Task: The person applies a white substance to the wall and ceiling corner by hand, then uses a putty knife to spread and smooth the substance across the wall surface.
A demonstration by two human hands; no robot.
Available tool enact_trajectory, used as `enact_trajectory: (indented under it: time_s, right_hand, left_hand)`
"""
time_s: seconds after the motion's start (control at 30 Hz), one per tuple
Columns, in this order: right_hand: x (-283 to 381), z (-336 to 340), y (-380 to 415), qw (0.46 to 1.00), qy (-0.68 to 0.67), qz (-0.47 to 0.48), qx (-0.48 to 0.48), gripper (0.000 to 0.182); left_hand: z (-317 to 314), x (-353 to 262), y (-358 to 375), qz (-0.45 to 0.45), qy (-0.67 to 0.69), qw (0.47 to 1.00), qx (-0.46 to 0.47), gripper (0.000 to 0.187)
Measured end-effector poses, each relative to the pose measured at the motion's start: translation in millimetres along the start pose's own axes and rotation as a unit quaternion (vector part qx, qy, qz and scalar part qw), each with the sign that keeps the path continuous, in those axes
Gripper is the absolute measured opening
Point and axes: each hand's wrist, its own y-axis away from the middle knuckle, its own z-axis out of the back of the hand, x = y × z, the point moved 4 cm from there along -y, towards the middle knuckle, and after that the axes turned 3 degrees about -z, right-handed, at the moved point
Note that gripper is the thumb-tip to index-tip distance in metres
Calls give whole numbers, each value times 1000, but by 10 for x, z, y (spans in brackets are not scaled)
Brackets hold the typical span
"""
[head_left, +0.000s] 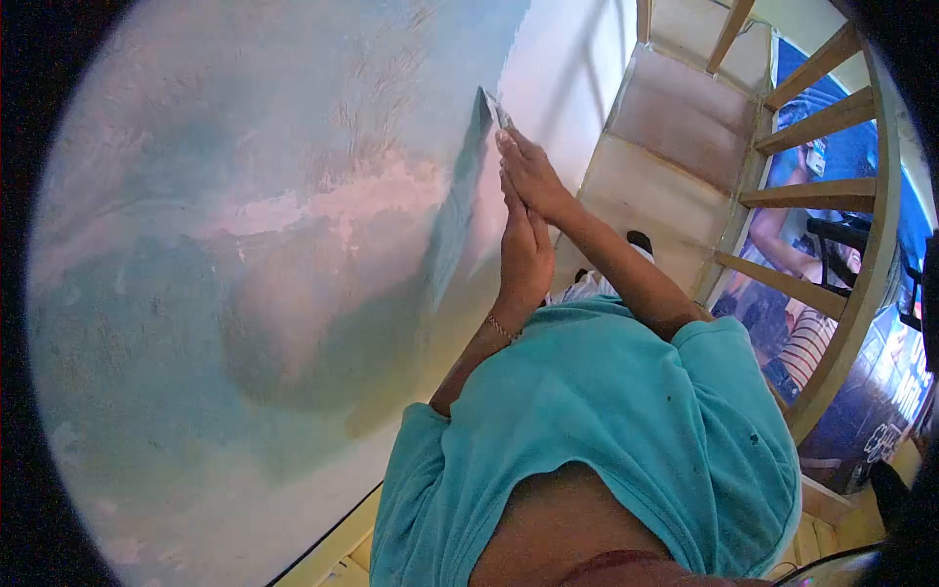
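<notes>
My right hand (538,178) is closed around what looks like a putty knife (497,111), its pale blade edge-on against the painted wall (323,284). Just below it, my left hand (526,256), with a bracelet at the wrist, presses up against the right palm with fingers together. The handle is mostly hidden between the two hands, and the left fingers seem to wrap its lower end. Patchy blue-green and pinkish-white coating covers the wall around the blade, with a bare white strip (558,68) to the right.
A curved wooden railing (885,196) with slats (807,205) runs along the right. Behind it hangs a printed blue banner (841,137) with pictured people. A panelled tan surface (675,127) lies between wall and railing. My teal shirt (606,391) fills the lower middle.
</notes>
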Motion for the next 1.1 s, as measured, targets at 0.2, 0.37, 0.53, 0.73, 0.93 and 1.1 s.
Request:
enact_trajectory:
  time_s: [0.2,0.37,0.53,0.73,0.93,1.1]
  right_hand:
    - [70,-46,77,998,67,5,2,46]
    - [66,-24,63,998,62,13,4,48]
    - [64,-78,121,995,65,75,-14,49]
    - [37,-26,101,999,-41,25,21,39]
    - [44,50,37,992,-81,-83,44,49]
    - [136,-42,218,992,-75,-77,66,52]
  left_hand:
    - [39,93,76,13,3,1000,5,51]
    - [31,14,45,3,4,1000,2,52]
    - [37,189,52,-28,-55,998,-34,54]
    - [-3,-63,120,-15,-16,1000,1,51]
    - [-57,-10,-45,-21,-45,999,-4,51]
    - [-13,-28,123,-57,-67,996,-22,52]
